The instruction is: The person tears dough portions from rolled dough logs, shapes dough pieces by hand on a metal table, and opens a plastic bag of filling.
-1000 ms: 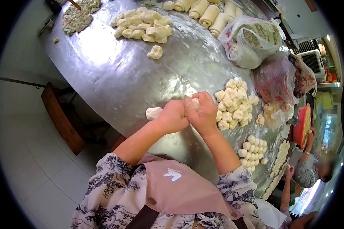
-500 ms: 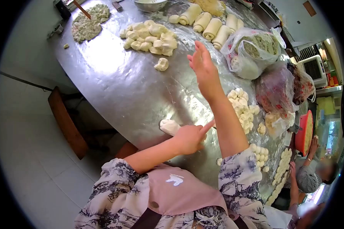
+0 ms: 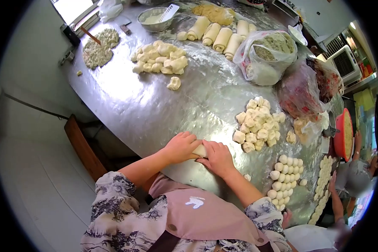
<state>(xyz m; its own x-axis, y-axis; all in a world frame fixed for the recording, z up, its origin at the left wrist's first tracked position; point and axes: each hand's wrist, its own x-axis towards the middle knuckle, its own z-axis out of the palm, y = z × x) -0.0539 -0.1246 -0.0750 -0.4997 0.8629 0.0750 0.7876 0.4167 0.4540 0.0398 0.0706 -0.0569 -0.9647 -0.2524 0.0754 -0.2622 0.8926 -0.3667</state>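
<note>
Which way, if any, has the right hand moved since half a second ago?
Yes, the right hand has moved toward the apron, away from the dough rolls.

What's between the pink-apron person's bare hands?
In the head view, a pale, rounded piece of dough, partly covered, lies between the left hand and right hand.

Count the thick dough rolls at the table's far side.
6 visible: the leftmost roll, a second roll, third roll and fourth roll sit in a row ending at the plastic bag; a fifth roll and sixth roll lie behind. The bag may hide more.
</note>
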